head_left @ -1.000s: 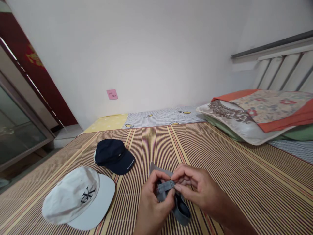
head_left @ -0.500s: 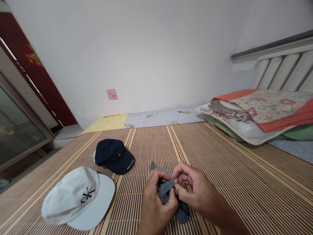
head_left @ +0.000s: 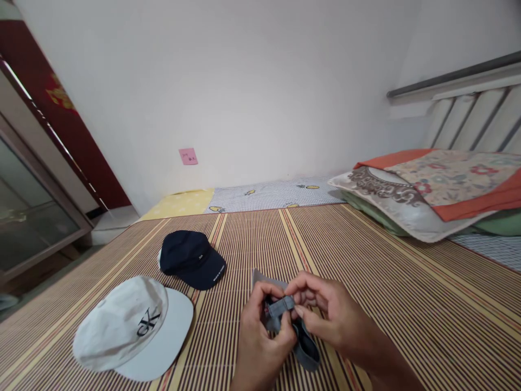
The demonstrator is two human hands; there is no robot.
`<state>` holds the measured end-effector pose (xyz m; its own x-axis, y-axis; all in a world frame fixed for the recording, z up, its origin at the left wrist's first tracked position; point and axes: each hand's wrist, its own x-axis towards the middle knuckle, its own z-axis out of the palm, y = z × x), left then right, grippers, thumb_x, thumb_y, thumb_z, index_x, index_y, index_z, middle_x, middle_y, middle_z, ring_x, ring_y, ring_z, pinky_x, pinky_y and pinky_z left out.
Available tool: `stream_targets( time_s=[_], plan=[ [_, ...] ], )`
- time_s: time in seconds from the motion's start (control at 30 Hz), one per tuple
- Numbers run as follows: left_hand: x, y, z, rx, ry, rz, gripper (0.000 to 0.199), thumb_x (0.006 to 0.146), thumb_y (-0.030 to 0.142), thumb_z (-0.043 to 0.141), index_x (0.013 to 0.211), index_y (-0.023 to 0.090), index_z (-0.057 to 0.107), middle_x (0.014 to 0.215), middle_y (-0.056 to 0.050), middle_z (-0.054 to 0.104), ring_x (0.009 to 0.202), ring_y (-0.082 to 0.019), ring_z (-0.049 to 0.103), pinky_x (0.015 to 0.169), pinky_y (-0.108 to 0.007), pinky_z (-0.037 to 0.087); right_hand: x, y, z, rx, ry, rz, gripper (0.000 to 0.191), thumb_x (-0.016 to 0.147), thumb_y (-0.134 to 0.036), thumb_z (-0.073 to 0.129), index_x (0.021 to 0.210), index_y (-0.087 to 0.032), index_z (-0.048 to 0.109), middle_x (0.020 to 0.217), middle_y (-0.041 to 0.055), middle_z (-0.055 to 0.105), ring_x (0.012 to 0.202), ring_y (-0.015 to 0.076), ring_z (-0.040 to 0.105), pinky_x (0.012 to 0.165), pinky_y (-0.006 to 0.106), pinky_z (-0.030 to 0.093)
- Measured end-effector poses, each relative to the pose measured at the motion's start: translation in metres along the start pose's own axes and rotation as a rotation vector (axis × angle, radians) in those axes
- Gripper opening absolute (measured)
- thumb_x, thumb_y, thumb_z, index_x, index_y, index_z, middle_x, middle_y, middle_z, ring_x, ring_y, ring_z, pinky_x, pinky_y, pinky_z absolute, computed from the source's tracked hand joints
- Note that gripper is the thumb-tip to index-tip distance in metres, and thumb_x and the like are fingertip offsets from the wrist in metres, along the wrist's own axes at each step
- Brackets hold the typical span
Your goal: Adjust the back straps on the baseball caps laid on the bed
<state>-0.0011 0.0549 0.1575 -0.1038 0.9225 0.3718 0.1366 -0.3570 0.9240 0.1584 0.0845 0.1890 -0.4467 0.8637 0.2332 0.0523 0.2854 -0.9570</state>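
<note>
A blue-grey denim cap (head_left: pixel 308 347) with a grey brim is between my two hands, partly hidden by them. Its strap (head_left: pixel 280 307) runs between my fingertips. My left hand (head_left: pixel 262 334) pinches the strap from the left with thumb and forefinger. From the right, my right hand (head_left: pixel 321 307) has thumb and forefinger closed at the strap's end by a small buckle. To the left lie a navy cap (head_left: pixel 187 256) and, nearer, a white cap (head_left: pixel 122 326) with black letters.
A striped bamboo mat (head_left: pixel 228 233) covers the bed. Cushions (head_left: pixel 431 190) are stacked at the back right beside a radiator. A white wall (head_left: pixel 264 98) stands behind, and a glass-fronted cabinet (head_left: pixel 36 206) is at the far left.
The strap has turned slightly between my fingers and lies more level. The loose end of the denim cap hangs a little lower and more open. The view has shifted slightly.
</note>
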Motion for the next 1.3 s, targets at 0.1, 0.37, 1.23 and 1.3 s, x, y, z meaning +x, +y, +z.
stream_targets(
  time_s=[0.1, 0.37, 1.23, 1.3],
  plan=[
    [0.0, 0.0, -0.002, 0.058, -0.012, 0.027, 0.019, 0.078, 0.014, 0.06, 0.094, 0.023, 0.06, 0.091, 0.0, 0.064, 0.082, -0.017, 0.063, 0.075, -0.029, 0.051, -0.002, -0.006, 0.0, -0.187, 0.032, -0.024, 0.016, 0.081, -0.011, 0.058, 0.091, -0.022, 0.063, 0.091, 0.0009, 0.069, 0.086, 0.0174, 0.068, 0.081, 0.032, 0.054],
    [0.002, 0.009, -0.012, 0.291, -0.126, 0.156, 0.024, 0.077, 0.01, 0.06, 0.095, 0.026, 0.063, 0.091, 0.001, 0.068, 0.086, -0.02, 0.067, 0.09, -0.037, 0.051, -0.005, -0.003, 0.002, -0.317, 0.037, -0.013, 0.019, 0.075, -0.008, 0.054, 0.081, -0.025, 0.048, 0.074, -0.005, 0.055, 0.069, 0.0142, 0.055, 0.062, 0.027, 0.043],
    [0.003, 0.004, -0.009, 0.183, -0.044, 0.021, 0.016, 0.077, 0.015, 0.061, 0.091, 0.023, 0.061, 0.082, 0.002, 0.063, 0.072, -0.015, 0.059, 0.067, -0.026, 0.046, -0.002, -0.001, 0.005, -0.598, 0.086, -0.151, 0.015, 0.082, -0.009, 0.053, 0.085, -0.024, 0.053, 0.087, 0.001, 0.061, 0.083, 0.0196, 0.06, 0.077, 0.036, 0.045],
    [0.003, 0.005, -0.007, 0.186, -0.026, 0.024, 0.015, 0.077, 0.015, 0.061, 0.09, 0.023, 0.061, 0.081, 0.003, 0.063, 0.072, -0.015, 0.059, 0.067, -0.026, 0.046, -0.001, 0.0, 0.007, -0.61, 0.105, -0.128, 0.014, 0.084, -0.01, 0.051, 0.084, -0.024, 0.052, 0.084, 0.0002, 0.061, 0.078, 0.0186, 0.059, 0.072, 0.034, 0.044]
  ],
)
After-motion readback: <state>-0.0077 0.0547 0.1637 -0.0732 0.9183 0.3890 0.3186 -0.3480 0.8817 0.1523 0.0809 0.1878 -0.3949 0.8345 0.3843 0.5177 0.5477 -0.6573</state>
